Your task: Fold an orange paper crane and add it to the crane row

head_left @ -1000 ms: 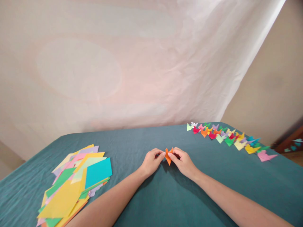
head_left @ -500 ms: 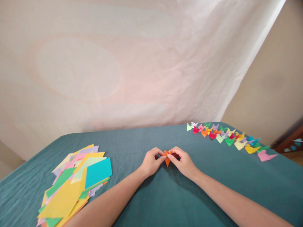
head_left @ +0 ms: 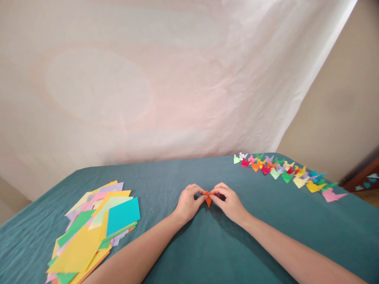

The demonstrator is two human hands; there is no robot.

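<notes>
A small folded piece of orange paper [head_left: 209, 201] is pinched between both hands above the middle of the table, its pointed end facing down toward me. My left hand [head_left: 191, 203] grips its left side between thumb and fingers. On the right side, my right hand [head_left: 227, 202] holds it the same way. The fingertips cover much of the paper's upper part, so its exact folds are hard to make out.
Loose coloured paper sheets [head_left: 78, 248] lie in a spread pile at the left, a blue sheet [head_left: 123, 215] on top. Rows of folded paper birds [head_left: 286, 176] stand at the far right. A dark green cloth [head_left: 183, 252] covers the table, with a pale curtain [head_left: 177, 86] behind.
The upper points of the orange paper have drawn down or spread between my fingertips, and it looks shorter. Both hands have stayed almost in place.
</notes>
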